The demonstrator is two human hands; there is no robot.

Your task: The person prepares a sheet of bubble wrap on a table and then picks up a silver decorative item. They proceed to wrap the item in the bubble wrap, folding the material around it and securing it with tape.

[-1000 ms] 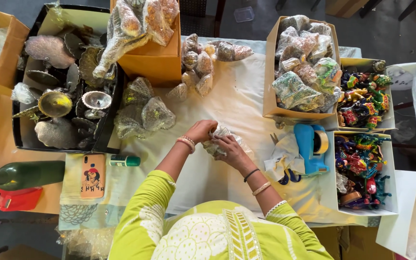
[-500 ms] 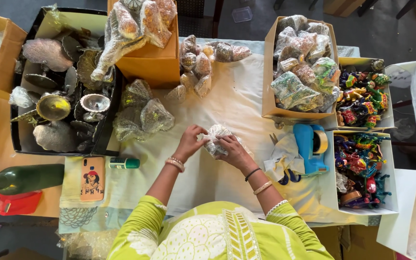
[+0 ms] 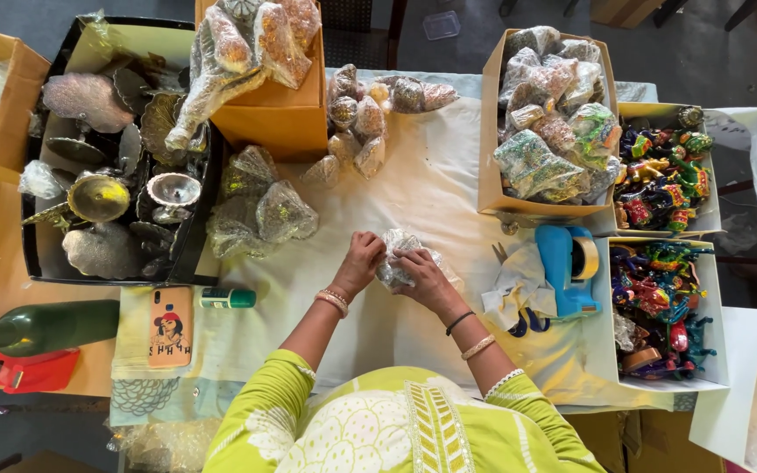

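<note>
- Wrapped bundle [image 3: 400, 256]: sits mid-bench on the white cloth [image 3: 431, 175], between both hands.
- Left hand [image 3: 363, 261] and right hand [image 3: 422, 273]: fingers curled closed around the bundle's crinkled clear film.
- Handling, judged: light; film slippery and soft, contents probably rigid and fragile. Grip the sides, not loose film ends.
- Nearby: blue tape dispenser [image 3: 567, 271], scissors [image 3: 519, 320], green tube [image 3: 227, 298], phone [image 3: 170, 326]. Wrapped pieces [image 3: 260, 210] crowd the left.

Left hand [image 3: 363, 261] now left of bundle [image 3: 398, 259]
</note>
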